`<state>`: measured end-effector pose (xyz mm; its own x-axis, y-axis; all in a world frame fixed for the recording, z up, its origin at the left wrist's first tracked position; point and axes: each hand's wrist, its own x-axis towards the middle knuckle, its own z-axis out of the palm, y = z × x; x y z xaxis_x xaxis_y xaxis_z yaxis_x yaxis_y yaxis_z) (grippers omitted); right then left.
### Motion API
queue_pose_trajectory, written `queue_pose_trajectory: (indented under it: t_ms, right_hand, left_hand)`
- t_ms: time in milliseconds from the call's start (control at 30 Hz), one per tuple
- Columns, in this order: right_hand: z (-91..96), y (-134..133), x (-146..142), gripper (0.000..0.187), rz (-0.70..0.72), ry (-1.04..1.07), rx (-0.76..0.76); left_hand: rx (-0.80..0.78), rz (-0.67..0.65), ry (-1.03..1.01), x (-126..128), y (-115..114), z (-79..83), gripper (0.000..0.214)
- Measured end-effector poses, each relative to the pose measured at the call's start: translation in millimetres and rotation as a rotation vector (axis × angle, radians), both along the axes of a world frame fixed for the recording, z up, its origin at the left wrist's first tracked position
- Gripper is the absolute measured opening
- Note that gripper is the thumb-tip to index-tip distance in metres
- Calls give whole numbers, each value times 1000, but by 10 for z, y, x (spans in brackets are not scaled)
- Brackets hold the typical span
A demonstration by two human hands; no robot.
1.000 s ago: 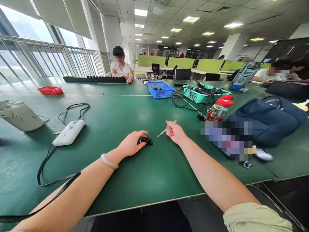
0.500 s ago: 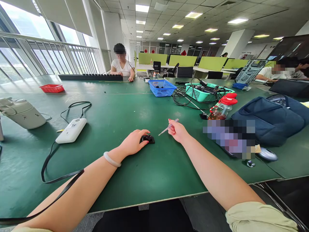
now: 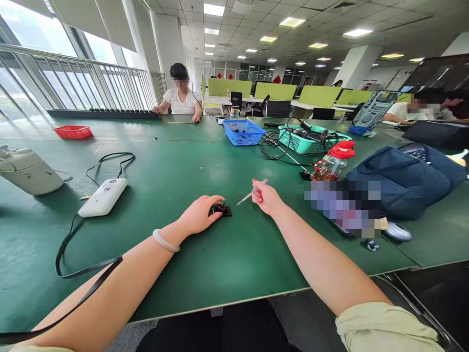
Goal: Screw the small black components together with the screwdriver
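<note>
My left hand (image 3: pixel 200 214) rests on the green table, thumb and fingers curved around a small black part (image 3: pixel 224 210) that lies flat there. Some of that part is hidden behind the fingers. To the right of it, my right hand (image 3: pixel 266 198) grips a slim screwdriver (image 3: pixel 252 192) with a clear handle. Its thin shaft points down and left, and the tip is a short gap away from the black part.
A white power bank (image 3: pixel 103 197) with a black cable lies left. Ahead stand a blue basket (image 3: pixel 244 133), a green basket (image 3: pixel 304 142) with cables and a red tray (image 3: pixel 73 132). A red-lidded bottle (image 3: pixel 332 162) and dark blue bag (image 3: pixel 399 181) are right. Across sits a person (image 3: pixel 179 98).
The long black bar at the far edge has slid left, with the seated person's hand now at its end. My hands keep nearly the same pose; the view has shifted slightly.
</note>
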<state>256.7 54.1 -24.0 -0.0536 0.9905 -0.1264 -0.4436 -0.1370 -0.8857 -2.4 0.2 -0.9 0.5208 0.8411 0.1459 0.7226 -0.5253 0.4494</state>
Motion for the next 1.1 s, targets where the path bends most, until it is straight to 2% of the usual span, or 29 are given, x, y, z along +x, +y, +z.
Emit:
queue_pose_trajectory:
  t_ms: [233, 1100]
  right_hand:
    - [49, -45, -13, 45, 7, -7, -6]
    - [48, -41, -16, 44, 41, -36, 11]
  left_hand:
    - [-4, 0, -1, -9, 8, -21, 46]
    - [-21, -1, 1, -16, 4, -20, 48]
